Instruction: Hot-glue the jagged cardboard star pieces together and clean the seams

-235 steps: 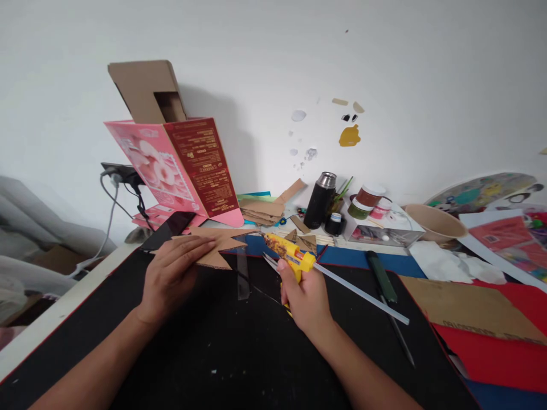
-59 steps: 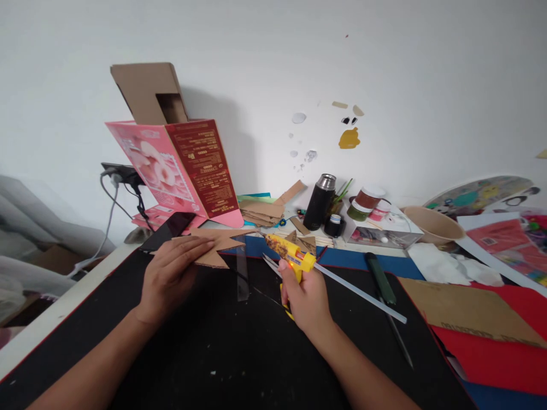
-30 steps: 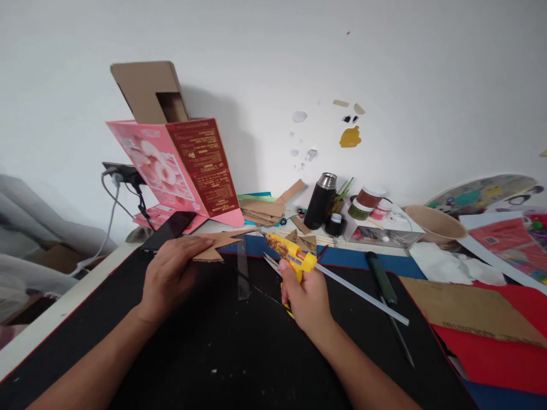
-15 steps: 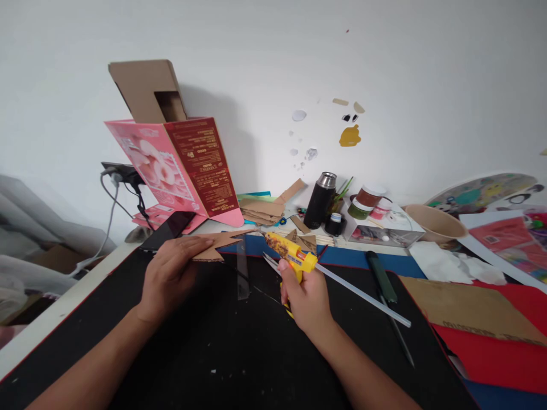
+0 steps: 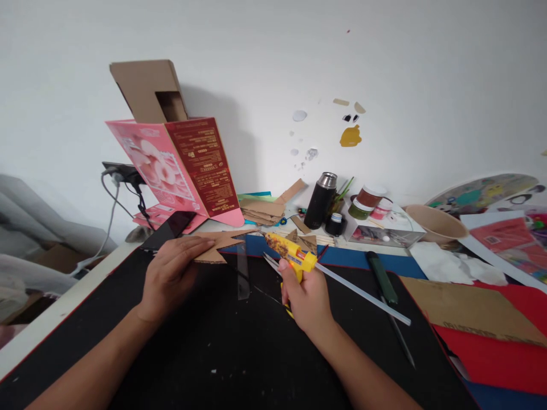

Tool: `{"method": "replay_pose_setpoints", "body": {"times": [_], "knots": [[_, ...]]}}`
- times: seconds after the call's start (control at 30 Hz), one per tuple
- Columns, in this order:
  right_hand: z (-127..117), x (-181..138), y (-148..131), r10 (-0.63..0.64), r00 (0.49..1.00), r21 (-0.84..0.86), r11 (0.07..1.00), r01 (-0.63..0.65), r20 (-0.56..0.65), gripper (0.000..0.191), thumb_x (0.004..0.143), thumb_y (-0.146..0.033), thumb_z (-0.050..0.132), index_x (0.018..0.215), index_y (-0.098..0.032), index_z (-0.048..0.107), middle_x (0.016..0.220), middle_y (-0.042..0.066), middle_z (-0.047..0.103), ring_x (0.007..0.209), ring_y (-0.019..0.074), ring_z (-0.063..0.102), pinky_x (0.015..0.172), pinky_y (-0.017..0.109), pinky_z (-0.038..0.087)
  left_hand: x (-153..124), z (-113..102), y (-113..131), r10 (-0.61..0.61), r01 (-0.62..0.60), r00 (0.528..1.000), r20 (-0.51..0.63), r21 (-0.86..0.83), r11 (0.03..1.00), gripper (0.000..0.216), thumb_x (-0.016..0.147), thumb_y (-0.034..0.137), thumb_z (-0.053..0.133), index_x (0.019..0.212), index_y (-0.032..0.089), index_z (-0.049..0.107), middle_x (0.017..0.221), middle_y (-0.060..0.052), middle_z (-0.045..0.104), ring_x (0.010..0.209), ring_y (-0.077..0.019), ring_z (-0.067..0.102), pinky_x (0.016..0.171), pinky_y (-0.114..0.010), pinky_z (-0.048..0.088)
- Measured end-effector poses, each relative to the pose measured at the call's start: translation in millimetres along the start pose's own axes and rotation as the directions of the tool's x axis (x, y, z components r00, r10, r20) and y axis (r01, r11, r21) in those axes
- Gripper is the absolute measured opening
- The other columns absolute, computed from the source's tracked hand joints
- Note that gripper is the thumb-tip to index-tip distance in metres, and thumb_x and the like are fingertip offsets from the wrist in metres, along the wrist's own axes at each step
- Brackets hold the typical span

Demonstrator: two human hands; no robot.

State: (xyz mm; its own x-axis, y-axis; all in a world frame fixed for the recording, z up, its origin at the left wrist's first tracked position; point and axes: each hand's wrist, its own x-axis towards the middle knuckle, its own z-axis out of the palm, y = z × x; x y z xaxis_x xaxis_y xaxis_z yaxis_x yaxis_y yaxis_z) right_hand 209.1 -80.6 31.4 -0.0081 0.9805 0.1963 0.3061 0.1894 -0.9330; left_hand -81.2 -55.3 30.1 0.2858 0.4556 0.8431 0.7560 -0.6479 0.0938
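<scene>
My left hand (image 5: 177, 273) is closed on a pointed cardboard piece (image 5: 224, 239), holding it above the black mat (image 5: 239, 353). Wrapped round the handle of a yellow hot glue gun (image 5: 286, 250) is my right hand (image 5: 310, 296). The gun's dark-stained nozzle points left and is at the tip of the cardboard; whether they touch I cannot tell. A long clear glue stick (image 5: 363, 293) sticks out of the gun's back end. Below the cardboard lies a clear ruler (image 5: 243, 279). Scissors (image 5: 271, 263) lie partly hidden behind my right hand.
A pink box (image 5: 171, 165) stands at the back left beside a phone (image 5: 168, 230). Along the wall are cardboard scraps (image 5: 260, 210), a black thermos (image 5: 320, 202) and paint jars (image 5: 370, 199). A green-handled tool (image 5: 382, 279) and a cardboard sheet (image 5: 465, 307) lie on the right.
</scene>
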Motion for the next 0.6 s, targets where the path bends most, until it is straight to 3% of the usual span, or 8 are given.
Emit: {"method": "replay_pose_setpoints", "body": {"times": [0.6], "knots": [[0.2,0.8,3.7,0.012,1.000,0.008,1.000,-0.012,0.004,0.062,0.106,-0.061,0.052,0.056,-0.025,0.050,0.042,-0.002,0.051,0.040,0.0139,0.053,0.047,0.025,0.039,2.9,-3.0,3.0,0.002,-0.002,1.000,-0.003,-0.001,1.000,0.039,0.100,0.010,0.059,0.132,0.029,0.070,0.121,-0.006,0.081,0.112,-0.0244,0.077,0.099,-0.042,0.060]]}}
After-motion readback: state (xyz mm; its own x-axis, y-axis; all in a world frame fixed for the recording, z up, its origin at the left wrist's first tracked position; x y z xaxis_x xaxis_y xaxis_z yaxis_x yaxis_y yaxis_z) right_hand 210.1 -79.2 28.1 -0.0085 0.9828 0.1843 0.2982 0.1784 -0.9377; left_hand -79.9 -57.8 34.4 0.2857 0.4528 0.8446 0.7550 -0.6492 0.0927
